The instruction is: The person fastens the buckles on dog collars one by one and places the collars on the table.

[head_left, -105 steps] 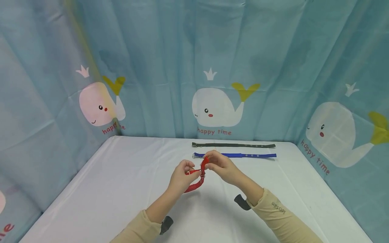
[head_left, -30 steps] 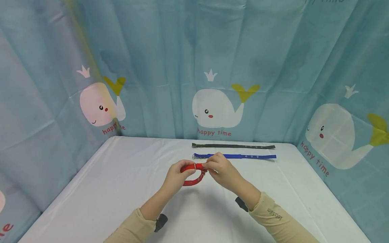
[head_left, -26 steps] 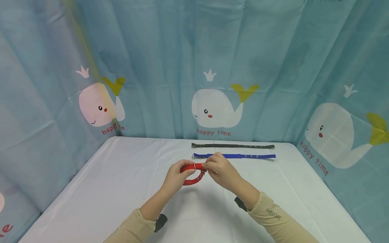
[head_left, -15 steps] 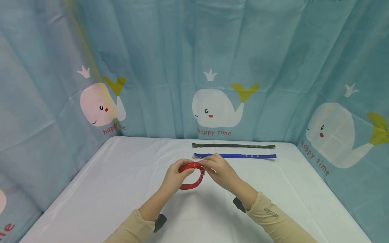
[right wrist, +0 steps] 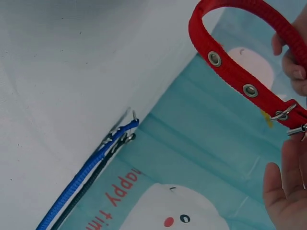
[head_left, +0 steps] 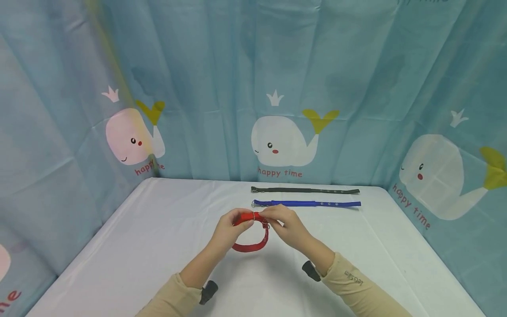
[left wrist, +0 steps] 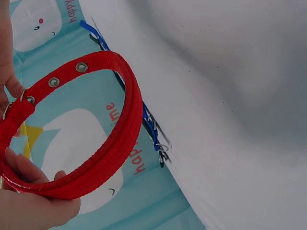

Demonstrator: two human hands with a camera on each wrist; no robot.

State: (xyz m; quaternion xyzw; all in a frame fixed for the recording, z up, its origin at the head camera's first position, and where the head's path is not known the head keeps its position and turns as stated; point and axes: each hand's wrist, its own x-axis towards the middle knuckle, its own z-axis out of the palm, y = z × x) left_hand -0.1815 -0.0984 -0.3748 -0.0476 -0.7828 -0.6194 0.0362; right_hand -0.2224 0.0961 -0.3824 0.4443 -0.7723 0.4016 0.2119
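Observation:
A red pet collar (head_left: 250,248) is bent into a round loop and held above the table, with its metal buckle (right wrist: 295,128) and eyelets facing the right hand. My left hand (head_left: 230,229) grips the collar's upper left part, thumb in front and fingers behind. At the buckle end, my right hand (head_left: 288,224) pinches the strap between thumb and fingers. In the left wrist view the left hand (left wrist: 38,208) holds the padded band from below. The right wrist view shows the right hand (right wrist: 288,191) beside the buckle; its grip is partly cut off by the frame.
Behind the hands a blue collar (head_left: 305,203) lies straight on the white-covered table (head_left: 158,246). Farther back is a dark green collar (head_left: 305,189), parallel to it. A blue curtain with whale prints (head_left: 281,141) encloses the table's back and sides.
Earlier the red strap end stood raised in the right hand; now the strap lies level through the buckle area. Over the last second the loop has widened and hangs lower.

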